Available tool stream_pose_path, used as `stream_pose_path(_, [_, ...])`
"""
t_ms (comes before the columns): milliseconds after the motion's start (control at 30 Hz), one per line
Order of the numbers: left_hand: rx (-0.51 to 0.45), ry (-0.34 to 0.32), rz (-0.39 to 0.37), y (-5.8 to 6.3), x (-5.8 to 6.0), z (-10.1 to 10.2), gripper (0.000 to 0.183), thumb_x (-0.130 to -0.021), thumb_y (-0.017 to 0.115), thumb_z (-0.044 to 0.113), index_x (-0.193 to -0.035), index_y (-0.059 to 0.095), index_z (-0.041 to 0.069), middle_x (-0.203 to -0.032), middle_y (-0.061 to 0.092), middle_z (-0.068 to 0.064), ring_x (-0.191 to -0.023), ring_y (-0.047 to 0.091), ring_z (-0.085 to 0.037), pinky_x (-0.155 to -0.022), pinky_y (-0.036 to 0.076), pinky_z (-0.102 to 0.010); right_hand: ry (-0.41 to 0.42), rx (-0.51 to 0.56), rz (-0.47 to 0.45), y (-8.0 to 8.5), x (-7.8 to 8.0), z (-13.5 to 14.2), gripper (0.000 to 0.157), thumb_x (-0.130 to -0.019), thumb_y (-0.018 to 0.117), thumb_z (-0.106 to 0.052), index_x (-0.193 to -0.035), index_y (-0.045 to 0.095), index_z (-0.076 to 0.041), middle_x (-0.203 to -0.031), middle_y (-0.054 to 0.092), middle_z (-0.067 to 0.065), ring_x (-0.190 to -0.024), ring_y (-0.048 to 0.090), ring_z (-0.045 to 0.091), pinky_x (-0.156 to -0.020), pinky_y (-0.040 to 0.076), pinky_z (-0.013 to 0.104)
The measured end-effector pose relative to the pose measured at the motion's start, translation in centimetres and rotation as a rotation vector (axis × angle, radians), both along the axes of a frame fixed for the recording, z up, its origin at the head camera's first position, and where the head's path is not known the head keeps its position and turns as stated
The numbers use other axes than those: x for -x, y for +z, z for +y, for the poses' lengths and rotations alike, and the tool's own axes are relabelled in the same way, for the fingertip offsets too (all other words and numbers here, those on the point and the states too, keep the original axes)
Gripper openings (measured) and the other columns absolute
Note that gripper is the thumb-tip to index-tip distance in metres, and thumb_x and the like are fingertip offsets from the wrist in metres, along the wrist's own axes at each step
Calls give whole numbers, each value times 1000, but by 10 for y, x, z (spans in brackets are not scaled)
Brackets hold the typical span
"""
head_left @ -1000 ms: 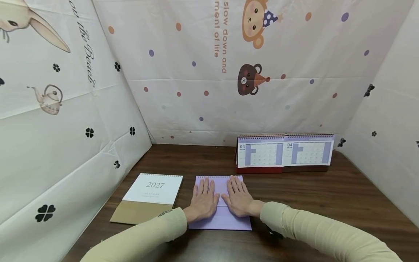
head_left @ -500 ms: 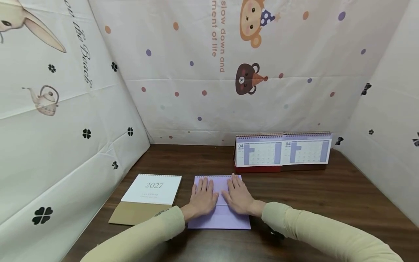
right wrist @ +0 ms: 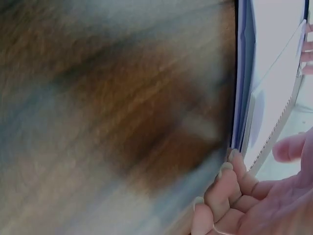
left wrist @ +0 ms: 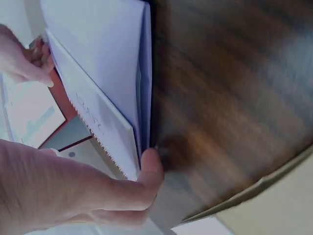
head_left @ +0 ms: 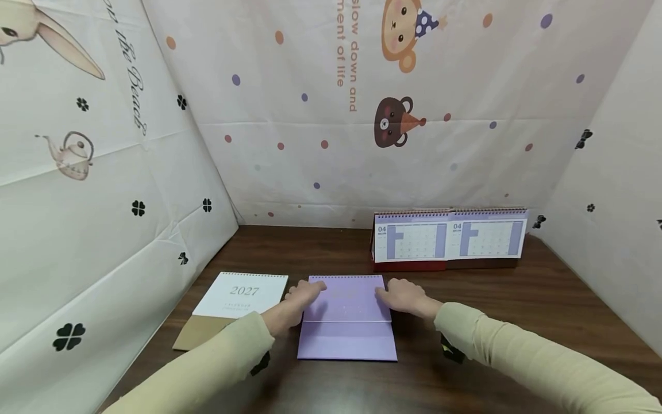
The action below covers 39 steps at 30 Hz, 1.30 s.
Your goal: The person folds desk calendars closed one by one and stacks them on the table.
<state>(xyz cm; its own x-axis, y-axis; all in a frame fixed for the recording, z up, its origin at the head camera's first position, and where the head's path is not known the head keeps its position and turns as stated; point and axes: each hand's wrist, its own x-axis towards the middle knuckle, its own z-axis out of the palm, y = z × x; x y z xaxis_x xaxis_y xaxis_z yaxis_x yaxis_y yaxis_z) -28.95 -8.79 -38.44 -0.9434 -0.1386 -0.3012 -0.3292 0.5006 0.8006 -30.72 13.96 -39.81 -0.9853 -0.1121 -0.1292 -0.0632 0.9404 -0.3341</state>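
A purple desk calendar (head_left: 345, 339) lies folded flat on the table, its spiral binding along the far edge. My left hand (head_left: 301, 299) is at its upper left side, thumb over the cover and fingers bent at the edge. In the left wrist view a fingertip (left wrist: 150, 160) meets the corner of the calendar's layered boards (left wrist: 98, 83). Across from it, my right hand (head_left: 405, 296) is at the upper right side, with curled fingers (right wrist: 222, 188) against the edge and the thumb (right wrist: 288, 147) over the cover.
A white 2027 calendar (head_left: 243, 293) on a tan base lies flat at the left, close beside my left forearm. Two opened calendars (head_left: 411, 238) showing 04 stand side by side at the back right. Printed white cloth walls (head_left: 289, 172) surround the brown wooden table (head_left: 496, 305).
Both hands were spread flat on the purple calendar's cover. They have parted outward to its left and right edges, fingers now bent, uncovering the cover. The calendar stays in place.
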Motion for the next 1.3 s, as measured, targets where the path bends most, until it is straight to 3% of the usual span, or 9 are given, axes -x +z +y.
stream_pose_path(200, [-314, 55, -91, 2, 5, -5, 70, -84, 49, 28, -139, 20, -4, -142, 16, -27, -129, 18, -44, -102, 18, -60, 11, 49, -67, -2, -1, -1, 39, -91, 41, -36, -69, 54, -7, -58, 46, 4, -52, 45, 17, -46, 34, 29])
stream_pose_path(267, [-377, 90, -92, 1, 10, -6, 67, -83, 49, 27, -137, 22, -2, -133, 25, -29, -121, 27, -43, -98, 25, -59, 6, 67, -68, -3, -2, -1, 38, -91, 42, -34, -69, 54, -6, -59, 49, 6, -50, 47, 18, -44, 37, 29])
stream_pose_path(367, [-432, 145, -86, -1, 15, -8, 55, -83, 48, 24, -129, 31, -1, -103, 36, -21, -90, 38, -32, -84, 34, -45, -7, 94, -74, -2, -2, -1, 35, -90, 44, -32, -72, 55, -4, -62, 53, 8, -48, 52, 20, -43, 43, 31])
stream_pose_path(500, [-445, 178, -87, -5, 19, -11, 41, -84, 46, 23, -117, 35, 1, -86, 28, -10, -71, 28, -20, -68, 26, -34, -6, 120, -94, 0, -3, -2, 35, -90, 45, -33, -75, 56, -3, -62, 55, 10, -47, 54, 23, -41, 45, 33])
stream_pose_path(767, [-489, 173, -110, -10, 18, -13, 46, -83, 45, 23, -122, 36, 2, -100, 34, -17, -83, 36, -24, -71, 40, -37, -16, 129, -110, -1, -3, -3, 34, -89, 48, -33, -78, 56, -2, -63, 55, 10, -47, 56, 22, -43, 48, 33])
stream_pose_path(900, [-489, 186, -114, -6, 20, -17, 45, -83, 45, 23, -122, 35, 2, -100, 33, -15, -84, 34, -23, -76, 38, -40, -10, 158, -98, 0, -3, -5, 33, -88, 50, -32, -75, 55, -2, -63, 56, 10, -45, 57, 21, -42, 49, 33])
stream_pose_path(1000, [-479, 188, -103, 1, 22, -22, 42, -84, 45, 23, -119, 34, 4, -96, 32, -12, -78, 32, -20, -72, 35, -36, 0, 191, -78, 6, -3, -10, 34, -88, 50, -31, -74, 56, -1, -63, 57, 12, -45, 58, 23, -42, 49, 34])
stream_pose_path(1200, [-472, 169, -81, 12, 28, -42, 16, -83, 46, 22, -85, 38, 8, -73, 31, -1, -58, 28, -12, -60, 30, -27, -3, 261, -75, 18, -2, -26, 35, -88, 50, -33, -67, 52, -5, -60, 58, 13, -46, 59, 24, -43, 49, 34])
stream_pose_path(1300, [-457, 155, -90, 15, 30, -59, 17, -84, 45, 23, -82, 39, 7, -70, 32, 0, -58, 31, -11, -61, 31, -27, 11, 307, -104, 23, -3, -36, 36, -87, 51, -35, -64, 50, -7, -60, 59, 14, -46, 59, 25, -45, 50, 36])
